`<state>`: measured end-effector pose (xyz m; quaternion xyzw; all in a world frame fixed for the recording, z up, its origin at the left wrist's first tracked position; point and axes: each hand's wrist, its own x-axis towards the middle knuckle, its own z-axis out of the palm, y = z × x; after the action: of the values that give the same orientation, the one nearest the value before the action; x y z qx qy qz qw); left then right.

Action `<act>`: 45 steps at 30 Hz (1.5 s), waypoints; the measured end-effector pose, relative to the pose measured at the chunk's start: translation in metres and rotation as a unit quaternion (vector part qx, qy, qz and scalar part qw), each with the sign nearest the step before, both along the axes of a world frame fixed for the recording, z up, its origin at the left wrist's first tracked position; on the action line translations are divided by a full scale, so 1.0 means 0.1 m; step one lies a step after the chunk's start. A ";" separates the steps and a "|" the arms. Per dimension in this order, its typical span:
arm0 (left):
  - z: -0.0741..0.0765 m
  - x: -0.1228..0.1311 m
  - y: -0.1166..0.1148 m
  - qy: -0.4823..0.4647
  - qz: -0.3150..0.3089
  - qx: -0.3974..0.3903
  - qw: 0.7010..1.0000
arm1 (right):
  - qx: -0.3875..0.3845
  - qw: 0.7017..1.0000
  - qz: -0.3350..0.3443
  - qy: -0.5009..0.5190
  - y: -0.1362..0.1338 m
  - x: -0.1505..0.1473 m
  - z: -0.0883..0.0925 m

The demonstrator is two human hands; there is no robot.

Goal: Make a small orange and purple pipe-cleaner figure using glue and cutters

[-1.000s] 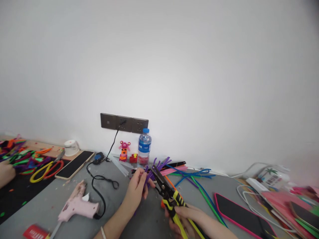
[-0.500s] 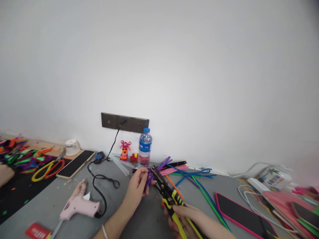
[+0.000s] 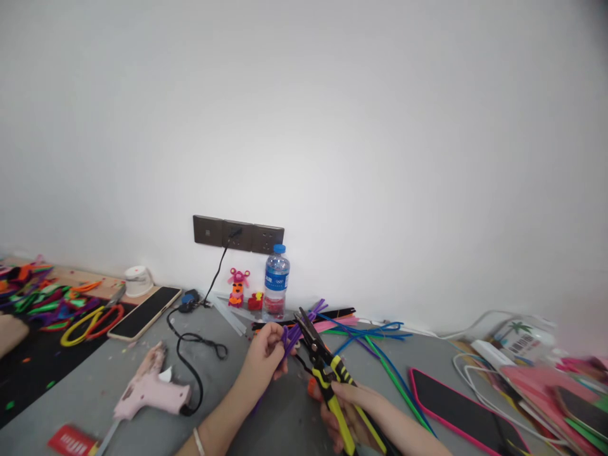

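My left hand [image 3: 266,352] pinches a bundle of purple pipe cleaners [image 3: 293,335] over the grey table. Wrapped round the yellow-and-black handles of a pair of pliers [image 3: 327,373] is my right hand [image 3: 349,411]. The pliers' dark jaws point up and lie across or beside the purple bundle, just right of my left fingers; whether they touch it I cannot tell. Behind them lie loose pipe cleaners in blue [image 3: 387,329], pink and green. A small orange piece [image 3: 312,387] shows by my right hand, partly hidden.
A pink glue gun [image 3: 154,394] lies at left with its black cord. Against the wall stand a water bottle [image 3: 276,282] and a pink-orange figurine [image 3: 236,288]. Phones lie at left [image 3: 145,311] and right [image 3: 468,411]. Another person's hand [image 3: 10,332] is at the far left near scissors [image 3: 92,323].
The pliers have shifted slightly right, and their jaws now sit farther from my left fingers. My left hand still holds the purple bundle, nearly in place.
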<state>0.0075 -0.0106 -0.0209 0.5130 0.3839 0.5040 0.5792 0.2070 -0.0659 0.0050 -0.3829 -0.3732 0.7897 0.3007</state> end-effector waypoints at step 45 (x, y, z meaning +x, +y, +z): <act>0.00 -0.08 -0.05 0.237 0.123 0.177 0.947 | -0.018 0.985 0.169 0.018 0.14 -0.08 -0.21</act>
<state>-0.0006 -0.0158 -0.0212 0.6606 0.4746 0.4951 0.3054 0.1989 -0.0515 -0.0155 -0.3053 -0.4132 0.8424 0.1624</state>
